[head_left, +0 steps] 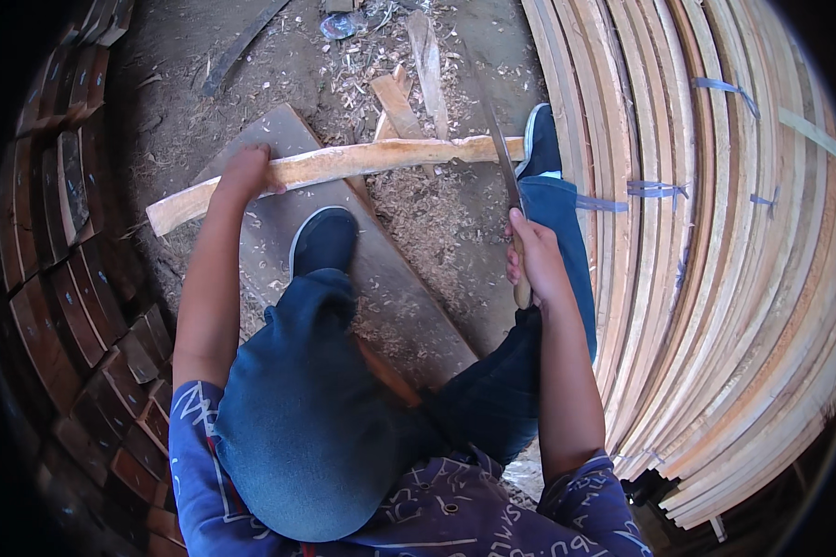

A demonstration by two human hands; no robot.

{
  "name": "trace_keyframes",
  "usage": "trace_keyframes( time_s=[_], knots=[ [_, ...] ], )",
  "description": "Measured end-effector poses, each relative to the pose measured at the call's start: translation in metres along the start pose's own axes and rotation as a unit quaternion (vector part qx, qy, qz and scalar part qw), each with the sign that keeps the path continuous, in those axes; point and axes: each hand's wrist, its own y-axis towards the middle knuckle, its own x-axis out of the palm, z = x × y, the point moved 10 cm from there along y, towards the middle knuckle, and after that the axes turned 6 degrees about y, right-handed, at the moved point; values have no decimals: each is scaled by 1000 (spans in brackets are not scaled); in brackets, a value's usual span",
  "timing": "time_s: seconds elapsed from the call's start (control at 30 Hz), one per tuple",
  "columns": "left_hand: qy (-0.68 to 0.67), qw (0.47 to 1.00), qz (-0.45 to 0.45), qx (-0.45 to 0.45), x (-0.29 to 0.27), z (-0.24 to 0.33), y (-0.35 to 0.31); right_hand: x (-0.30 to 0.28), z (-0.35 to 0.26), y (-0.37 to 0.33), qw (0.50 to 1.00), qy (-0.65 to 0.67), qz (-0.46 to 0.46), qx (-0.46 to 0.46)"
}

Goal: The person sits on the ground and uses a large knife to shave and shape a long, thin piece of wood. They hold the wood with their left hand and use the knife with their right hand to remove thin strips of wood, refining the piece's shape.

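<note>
A long, rough-edged strip of pale wood lies crosswise before me, its left part over a wide dark board. My left hand grips the strip left of its middle, the fingers wrapped over its edge. In my right hand is the wooden handle of a machete with a long, narrow blade. The blade points away from me and crosses the strip near its right end, beside my right shoe. Whether blade and wood touch, I cannot tell. My left shoe rests on the dark board.
Tall bundles of long pale slats, tied with bluish straps, fill the right side. Stacked dark wood pieces line the left. Offcuts, wood chips and a crumpled plastic piece lie on the dirt floor ahead. A dark strip lies farther left.
</note>
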Motion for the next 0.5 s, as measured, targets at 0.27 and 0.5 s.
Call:
trace_keyframes(
  time_s=[0.27,0.5],
  knots=[
    [-43,998,-21,-27,2,4,-19,40,21,10,938,323,-90,89],
    [2,985,169,18,-9,12,-41,34,57,9,856,469,-143,163]
  ],
)
